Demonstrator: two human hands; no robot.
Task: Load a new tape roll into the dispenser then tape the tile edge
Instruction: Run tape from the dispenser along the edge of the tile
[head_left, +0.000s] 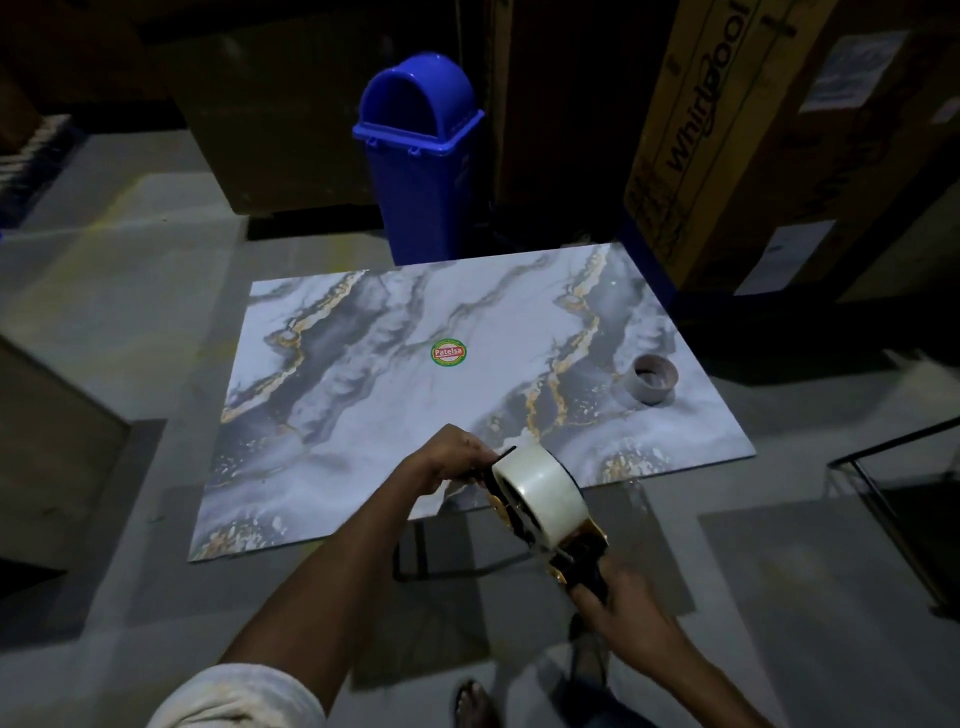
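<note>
A marble-patterned tile (405, 395) with a round red and green sticker (449, 353) lies flat on a low stand. Over its near edge I hold a black tape dispenser (579, 558) carrying a full roll of clear tape (543, 493). My right hand (621, 613) grips the dispenser's handle. My left hand (449, 460) pinches the dispenser's front end beside the roll; its fingertips are hidden behind the roll. An empty cardboard tape core (652, 379) stands on the tile's right side.
A blue swing-lid bin (421, 156) stands behind the tile. Large cardboard boxes (727, 140) rise at the back right. A metal frame (893, 493) sits on the floor at right. My sandalled feet (472, 701) are below.
</note>
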